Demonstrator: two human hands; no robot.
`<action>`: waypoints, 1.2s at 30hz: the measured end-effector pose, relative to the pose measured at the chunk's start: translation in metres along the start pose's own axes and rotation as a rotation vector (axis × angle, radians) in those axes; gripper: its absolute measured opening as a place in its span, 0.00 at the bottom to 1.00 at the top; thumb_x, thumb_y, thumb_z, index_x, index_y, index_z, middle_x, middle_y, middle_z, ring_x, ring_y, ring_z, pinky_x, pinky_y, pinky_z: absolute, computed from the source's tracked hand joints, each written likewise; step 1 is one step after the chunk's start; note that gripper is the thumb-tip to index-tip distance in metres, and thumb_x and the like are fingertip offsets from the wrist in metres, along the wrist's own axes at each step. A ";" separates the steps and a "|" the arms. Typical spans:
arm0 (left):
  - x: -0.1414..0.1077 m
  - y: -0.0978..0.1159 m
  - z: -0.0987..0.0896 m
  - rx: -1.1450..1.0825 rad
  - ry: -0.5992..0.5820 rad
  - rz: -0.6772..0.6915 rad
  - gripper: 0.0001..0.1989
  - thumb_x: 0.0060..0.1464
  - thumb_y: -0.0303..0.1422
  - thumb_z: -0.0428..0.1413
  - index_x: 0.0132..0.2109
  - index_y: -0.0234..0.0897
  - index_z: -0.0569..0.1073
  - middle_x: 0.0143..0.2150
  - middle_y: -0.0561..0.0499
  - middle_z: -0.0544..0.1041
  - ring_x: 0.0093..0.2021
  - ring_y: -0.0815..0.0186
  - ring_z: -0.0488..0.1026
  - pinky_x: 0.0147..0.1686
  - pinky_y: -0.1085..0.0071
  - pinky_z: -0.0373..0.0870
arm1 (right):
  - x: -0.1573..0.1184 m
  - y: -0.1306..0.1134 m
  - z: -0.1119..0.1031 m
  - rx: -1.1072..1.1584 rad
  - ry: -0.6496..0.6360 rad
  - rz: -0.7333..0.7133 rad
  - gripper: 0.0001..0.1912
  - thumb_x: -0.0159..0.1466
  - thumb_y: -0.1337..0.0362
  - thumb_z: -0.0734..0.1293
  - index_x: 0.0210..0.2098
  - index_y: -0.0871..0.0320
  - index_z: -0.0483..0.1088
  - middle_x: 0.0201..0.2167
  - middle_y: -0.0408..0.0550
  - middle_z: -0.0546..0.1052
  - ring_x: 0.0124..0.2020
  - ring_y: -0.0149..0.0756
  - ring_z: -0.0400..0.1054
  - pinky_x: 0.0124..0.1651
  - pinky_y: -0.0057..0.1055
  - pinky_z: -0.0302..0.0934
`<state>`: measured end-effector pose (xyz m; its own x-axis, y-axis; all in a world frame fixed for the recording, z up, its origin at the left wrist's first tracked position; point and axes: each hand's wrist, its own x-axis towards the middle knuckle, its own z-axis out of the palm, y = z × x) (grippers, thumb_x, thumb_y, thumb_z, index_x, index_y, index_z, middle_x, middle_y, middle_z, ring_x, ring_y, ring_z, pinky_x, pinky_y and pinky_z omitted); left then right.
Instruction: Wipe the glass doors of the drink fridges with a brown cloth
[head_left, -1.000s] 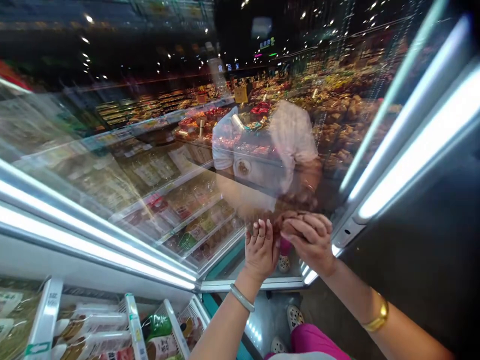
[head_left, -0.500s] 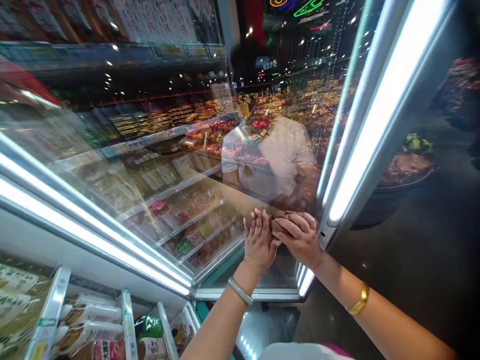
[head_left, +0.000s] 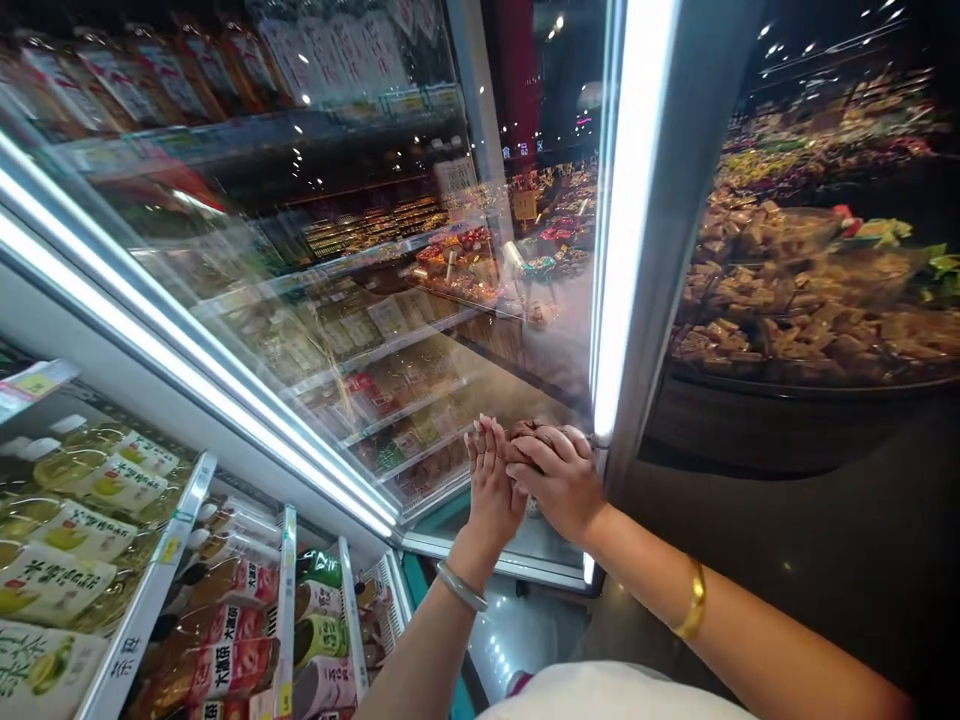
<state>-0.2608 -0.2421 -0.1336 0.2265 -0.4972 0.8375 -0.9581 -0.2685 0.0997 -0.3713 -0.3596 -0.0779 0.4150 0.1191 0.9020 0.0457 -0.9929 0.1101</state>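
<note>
My left hand [head_left: 492, 488], with a pale bangle at the wrist, lies against the glass door [head_left: 420, 350] of a lit fridge. Its fingers point upward, stretched out and close together. Just to the right, my right hand [head_left: 564, 480] rests on the same glass beside the door's bright frame [head_left: 634, 220]. Its fingers point left and bend slightly; a gold bracelet circles that wrist. The two hands meet or nearly meet at the thumbs. A darker mirror image of fingers shows in the glass next to the right hand. I see nothing held in either hand.
Fridge shelves at lower left carry juice bottles [head_left: 82, 530] and red-labelled bottles [head_left: 232, 650]. A long light strip [head_left: 195, 370] runs along the fridge frame. To the right, beyond the door, stands a round bin [head_left: 795, 385] heaped with wrapped pieces. Dark floor [head_left: 757, 560] lies below it.
The door's outer edge and both hands have shifted left in view, the hands still on the glass. The door's angle looks different. More bottles and the bin now show.
</note>
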 end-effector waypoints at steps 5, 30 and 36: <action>0.032 0.066 -0.011 -0.059 -0.011 0.101 0.38 0.72 0.48 0.35 0.78 0.30 0.35 0.80 0.36 0.39 0.80 0.51 0.34 0.77 0.46 0.38 | -0.015 0.036 -0.060 0.051 0.199 -0.054 0.08 0.66 0.66 0.71 0.40 0.43 0.77 0.49 0.38 0.81 0.55 0.42 0.69 0.63 0.46 0.59; 0.116 0.174 -0.067 0.107 0.091 0.061 0.39 0.71 0.54 0.35 0.79 0.40 0.35 0.81 0.46 0.36 0.80 0.59 0.29 0.76 0.55 0.23 | 0.044 0.076 -0.115 0.631 0.496 0.153 0.12 0.69 0.55 0.66 0.51 0.48 0.71 0.58 0.51 0.70 0.62 0.48 0.67 0.64 0.53 0.67; 0.088 0.177 -0.065 0.061 -0.017 0.022 0.39 0.71 0.53 0.35 0.79 0.40 0.34 0.81 0.45 0.36 0.80 0.59 0.32 0.77 0.53 0.25 | -0.013 0.047 -0.108 0.582 0.382 0.309 0.19 0.70 0.53 0.65 0.57 0.51 0.66 0.63 0.58 0.68 0.65 0.50 0.67 0.62 0.53 0.69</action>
<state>-0.4214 -0.2796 -0.0071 0.2094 -0.5174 0.8297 -0.9504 -0.3071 0.0483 -0.4731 -0.4069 -0.0396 0.1479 -0.2766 0.9495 0.4946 -0.8107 -0.3132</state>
